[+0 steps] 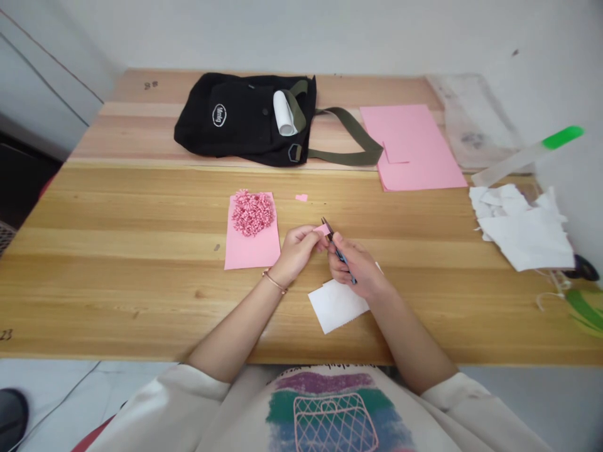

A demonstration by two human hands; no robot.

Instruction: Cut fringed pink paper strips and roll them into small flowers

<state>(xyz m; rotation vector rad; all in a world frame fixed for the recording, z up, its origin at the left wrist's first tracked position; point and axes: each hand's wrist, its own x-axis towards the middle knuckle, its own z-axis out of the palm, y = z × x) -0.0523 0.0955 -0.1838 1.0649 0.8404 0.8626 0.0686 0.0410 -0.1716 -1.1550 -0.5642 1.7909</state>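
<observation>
My left hand (303,243) pinches a small piece of pink paper (322,230) over the middle of the table. Wrapped round a pair of small scissors (343,258), my right hand (354,262) holds the narrow blades against the right end of that paper. Whether the blades are parted is too small to tell. Beneath my right hand lies a white sheet of paper (334,306), partly covered by it. To the left, a pink sheet (252,252) bears a heap of curly pink paper bits (253,213). One pink scrap (301,197) lies just beyond my hands.
A black bag (235,119) with a white roll (283,114) and green strap (348,154) lies at the back. Pink sheets (417,141) are stacked beside it. Crumpled white paper (527,232) and a green-ended clear stick (527,156) occupy the right side.
</observation>
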